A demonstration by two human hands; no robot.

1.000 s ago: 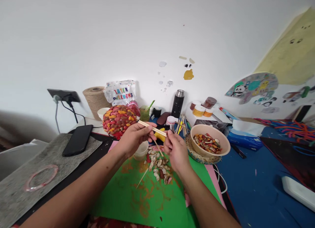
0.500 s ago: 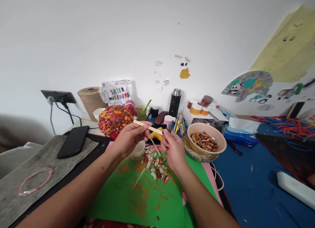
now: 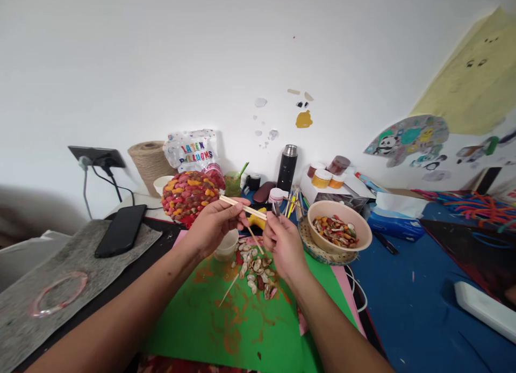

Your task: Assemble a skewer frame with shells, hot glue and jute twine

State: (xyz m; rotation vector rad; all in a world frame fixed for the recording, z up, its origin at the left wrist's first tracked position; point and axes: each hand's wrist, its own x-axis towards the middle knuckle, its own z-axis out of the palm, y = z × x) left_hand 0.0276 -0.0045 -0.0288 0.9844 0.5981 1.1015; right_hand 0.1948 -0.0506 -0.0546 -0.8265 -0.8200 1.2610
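My left hand (image 3: 220,222) is closed around a pair of pale wooden chopsticks (image 3: 255,212), held nearly level above the mat. My right hand (image 3: 282,241) is closed at their right end. A small silver metal tool (image 3: 276,207) sticks up from its fingers, its kind not clear. Below lie split peanut shells (image 3: 258,271) on a green sheet (image 3: 193,324) stained orange-brown. One thin stick (image 3: 228,290) rests on the sheet, while another stick (image 3: 255,241) slants just under my hands. Beside my left hand stands a whitish cup (image 3: 226,246).
A bowl (image 3: 358,234) of coloured shells sits on a woven base at right. At left are a ball covered in painted shells (image 3: 189,195), twine (image 3: 150,166) and a phone (image 3: 121,230). A black flask (image 3: 287,169) and paint jars (image 3: 322,178) stand by the wall.
Both hands stay almost in place with the chopsticks between them. The metal tool at my right fingers has tilted slightly. The whole view has shifted a little.
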